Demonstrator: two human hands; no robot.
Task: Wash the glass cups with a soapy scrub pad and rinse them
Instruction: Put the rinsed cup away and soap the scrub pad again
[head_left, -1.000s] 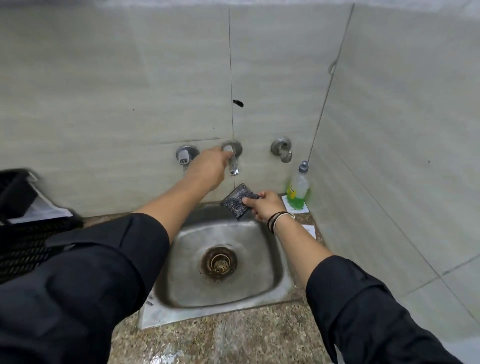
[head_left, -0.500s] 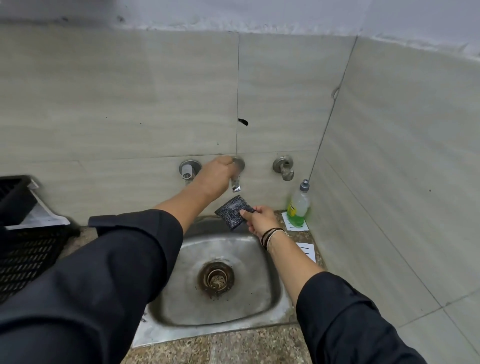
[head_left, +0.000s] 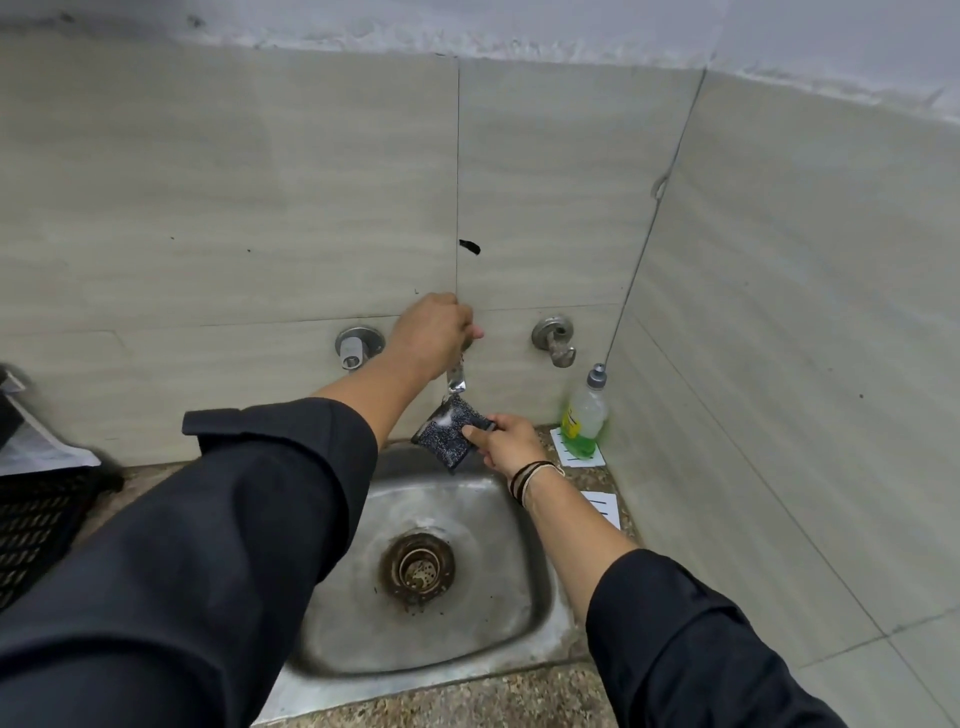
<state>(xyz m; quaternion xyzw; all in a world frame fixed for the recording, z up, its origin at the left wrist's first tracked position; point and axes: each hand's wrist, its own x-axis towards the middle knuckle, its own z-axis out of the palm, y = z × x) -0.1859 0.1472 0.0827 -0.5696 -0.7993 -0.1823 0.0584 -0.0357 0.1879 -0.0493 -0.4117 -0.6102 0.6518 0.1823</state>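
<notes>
The scrub pad (head_left: 451, 435), dark and speckled, hangs just under the tap spout (head_left: 456, 378), pinched at its right corner between the thumb and fingers of the right hand (head_left: 506, 441), with a white splash on its upper face where water seems to land. The left hand (head_left: 434, 332) is curled over the middle tap's handle, which it hides, so how far the tap is turned cannot be told. The step looks like wetting the pad before soap goes on: it would go best with the flow kept gentle, the pad held flat under the stream so it soaks through, and the grip firm enough that the wet pad does not slip into the sink (head_left: 498, 618). The soap bottle (head_left: 585, 415) stands upright in the corner, just beside the right hand and within easy reach. Two other wall fittings flank the tap. No glass cups show anywhere; a black crate (head_left: 31, 519) sits at the left edge. Nothing blocks the basin, though the long sleeves sit close to the splash.
</notes>
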